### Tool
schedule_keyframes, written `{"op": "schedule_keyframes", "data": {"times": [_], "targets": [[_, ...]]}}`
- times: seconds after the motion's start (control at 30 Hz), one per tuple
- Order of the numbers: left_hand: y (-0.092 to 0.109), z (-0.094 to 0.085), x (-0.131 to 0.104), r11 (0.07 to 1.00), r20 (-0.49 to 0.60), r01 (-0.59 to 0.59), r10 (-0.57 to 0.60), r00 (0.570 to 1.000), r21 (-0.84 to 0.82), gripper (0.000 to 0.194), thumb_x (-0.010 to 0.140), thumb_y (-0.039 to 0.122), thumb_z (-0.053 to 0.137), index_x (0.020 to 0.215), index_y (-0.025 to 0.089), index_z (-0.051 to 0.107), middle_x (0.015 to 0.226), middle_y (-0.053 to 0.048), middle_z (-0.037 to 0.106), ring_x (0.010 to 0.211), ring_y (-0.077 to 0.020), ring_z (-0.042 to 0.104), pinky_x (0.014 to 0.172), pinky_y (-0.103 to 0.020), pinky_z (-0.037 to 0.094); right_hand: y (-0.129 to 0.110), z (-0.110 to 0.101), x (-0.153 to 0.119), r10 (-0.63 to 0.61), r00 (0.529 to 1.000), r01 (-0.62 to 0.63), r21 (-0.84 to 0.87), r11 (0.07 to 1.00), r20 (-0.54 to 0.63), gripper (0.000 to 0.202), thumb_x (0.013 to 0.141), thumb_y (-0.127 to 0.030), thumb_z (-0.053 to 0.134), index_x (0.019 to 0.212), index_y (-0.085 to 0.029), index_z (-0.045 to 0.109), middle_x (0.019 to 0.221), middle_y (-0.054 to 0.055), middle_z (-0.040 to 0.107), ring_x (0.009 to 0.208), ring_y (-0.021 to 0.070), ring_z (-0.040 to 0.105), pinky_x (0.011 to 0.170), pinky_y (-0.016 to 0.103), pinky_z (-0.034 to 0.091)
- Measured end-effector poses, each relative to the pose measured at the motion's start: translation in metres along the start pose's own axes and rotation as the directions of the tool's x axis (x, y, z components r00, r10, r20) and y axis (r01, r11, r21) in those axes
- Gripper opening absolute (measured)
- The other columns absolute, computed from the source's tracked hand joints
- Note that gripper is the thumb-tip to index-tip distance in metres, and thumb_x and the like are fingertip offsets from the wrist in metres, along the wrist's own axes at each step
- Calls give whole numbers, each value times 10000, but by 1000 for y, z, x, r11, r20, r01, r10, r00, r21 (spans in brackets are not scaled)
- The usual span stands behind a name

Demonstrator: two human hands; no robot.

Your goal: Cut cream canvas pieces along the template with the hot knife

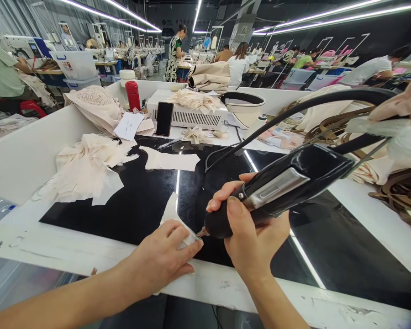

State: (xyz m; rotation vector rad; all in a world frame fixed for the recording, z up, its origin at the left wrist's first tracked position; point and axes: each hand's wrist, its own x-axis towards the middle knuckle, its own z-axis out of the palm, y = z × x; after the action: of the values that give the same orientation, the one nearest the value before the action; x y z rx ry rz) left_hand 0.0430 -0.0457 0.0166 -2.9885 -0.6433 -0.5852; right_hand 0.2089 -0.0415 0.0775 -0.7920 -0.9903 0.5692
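My right hand (253, 228) is wrapped round a black handheld power tool (277, 183) with a silver strip, a thick cable and a thin metal tip pointing left. My left hand (166, 251) grips a small cream fabric piece (173, 210) at the front edge of the black work surface (140, 219). The tool's tip meets the fabric edge beside my left fingertips; whether it presses in I cannot tell. Another flat cream fabric piece (171, 160) lies farther back, and a loose heap of cream pieces (85, 169) is at the left.
A phone (165, 119) leans on a white vented box (188, 112), near a red bottle (133, 96). A pen (169, 144) lies behind the flat piece. Brown straps (402, 192) and fabric pile up at right. Another person's hand (406, 103) holds translucent material near the cable.
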Motion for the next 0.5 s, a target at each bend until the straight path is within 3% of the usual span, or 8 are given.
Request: {"op": "schedule_keyframes", "data": {"times": [0.13,0.27,0.5], "targets": [[-3,-5,-4,996,-3,21,-21,1000,-84,524,967,401,774,1364,127,571,1150,-118,669,1108,-277,639,1004,-423,580,-1,-1,0,4,1000,-4,-7,1000,-10,366,841,-365,855,1091,-253,613,778,-49,709,527,134,632,511,300,567],[-13,-10,-7,995,-68,5,-11,998,-95,311,1085,362,574,1238,93,605,1202,-152,663,1189,-291,634,1063,-437,565,-3,-2,-1,14,1000,-14,0,1000,-8,366,833,-368,865,1088,-261,624,785,-40,712,537,143,636,496,302,551],[-44,-6,-8,991,-36,-83,79,996,-102,305,1131,344,465,1234,100,615,1213,-128,681,1166,-244,654,1028,-360,582,-4,-5,-3,-20,1000,20,-9,1000,13,349,839,-354,864,1087,-257,639,787,-23,703,554,163,649,503,319,552]]}}
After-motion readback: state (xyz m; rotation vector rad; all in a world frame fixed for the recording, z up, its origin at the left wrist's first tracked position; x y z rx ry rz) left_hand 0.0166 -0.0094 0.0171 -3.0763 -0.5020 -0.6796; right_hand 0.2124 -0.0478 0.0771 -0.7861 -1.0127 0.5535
